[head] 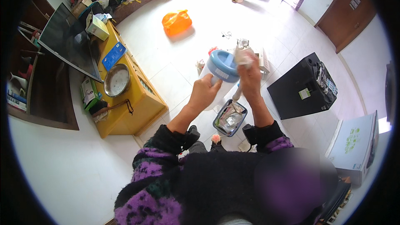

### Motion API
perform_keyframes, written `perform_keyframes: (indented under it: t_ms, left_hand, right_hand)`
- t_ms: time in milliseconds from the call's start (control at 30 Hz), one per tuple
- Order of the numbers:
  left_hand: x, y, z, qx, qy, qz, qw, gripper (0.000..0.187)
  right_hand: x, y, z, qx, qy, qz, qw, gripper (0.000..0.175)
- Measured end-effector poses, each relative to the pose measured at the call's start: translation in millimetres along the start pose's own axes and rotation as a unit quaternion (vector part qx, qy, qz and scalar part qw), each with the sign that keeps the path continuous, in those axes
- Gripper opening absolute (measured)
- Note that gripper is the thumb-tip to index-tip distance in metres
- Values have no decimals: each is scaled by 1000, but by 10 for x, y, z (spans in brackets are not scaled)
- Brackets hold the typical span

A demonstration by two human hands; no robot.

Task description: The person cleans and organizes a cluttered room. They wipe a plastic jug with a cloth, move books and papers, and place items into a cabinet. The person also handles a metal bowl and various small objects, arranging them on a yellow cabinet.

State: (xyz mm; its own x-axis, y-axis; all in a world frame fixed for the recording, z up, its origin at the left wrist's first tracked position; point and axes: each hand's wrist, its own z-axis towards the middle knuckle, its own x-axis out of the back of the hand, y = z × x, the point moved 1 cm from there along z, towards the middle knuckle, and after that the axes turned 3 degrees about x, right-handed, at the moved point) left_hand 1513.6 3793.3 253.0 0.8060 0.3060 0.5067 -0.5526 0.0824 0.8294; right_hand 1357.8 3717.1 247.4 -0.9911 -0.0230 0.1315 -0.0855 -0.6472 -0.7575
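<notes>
My left hand (203, 93) grips the side of a clear plastic container (215, 95) with a blue lid (223, 64), tilted in front of me. Close beside the lid, my right hand (250, 78) is closed on a crumpled whitish cloth or wipe (244, 57), blurred by motion. Whether the cloth touches the lid I cannot tell. Below both hands stands a dark plastic basket (215, 122) holding clear packaging and small items. A pale handle-like object (237, 94) shows by my right wrist.
At left, a yellow wooden cabinet (147, 106) bears a metal bowl (117, 80), a blue packet (114, 55) and a leaning television (67, 42). An orange plastic bag (177, 22) lies on the tiled floor. A black box-shaped object (293, 90) and a large carton (353, 143) stand at right.
</notes>
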Motion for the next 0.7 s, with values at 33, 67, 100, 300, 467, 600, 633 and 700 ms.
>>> perform_keyframes:
  t_ms: [33, 67, 100, 300, 467, 600, 633, 700]
  left_hand:
    - [-12, 1, -10, -3, -3, 16, 1000, 28]
    - [-17, -3, -33, -5, -7, 33, 999, 27]
    - [-30, -5, -50, -14, -6, 44, 999, 28]
    - [-9, -86, -13, 157, -59, -207, 964, 24]
    - [41, -50, -26, 279, -145, -455, 833, 31]
    - [87, -26, -79, 280, -134, -504, 806, 30]
    - [92, -26, -95, 283, -138, -509, 801, 30]
    - [114, -31, -98, 288, -145, -519, 792, 29]
  right_hand:
    - [-20, -29, 34, 89, -122, -73, 986, 21]
    - [-10, -39, 55, 95, -147, -63, 983, 21]
    - [-9, -37, 78, 85, -197, -73, 974, 22]
    - [109, -75, 109, -127, 10, 278, 952, 35]
    - [-108, -402, -143, 211, -152, -278, 925, 51]
    - [-161, -497, -334, 336, -129, -291, 887, 37]
    - [-156, -477, -362, 312, -158, -294, 890, 35]
    - [-134, -436, -420, 308, -166, -275, 895, 33]
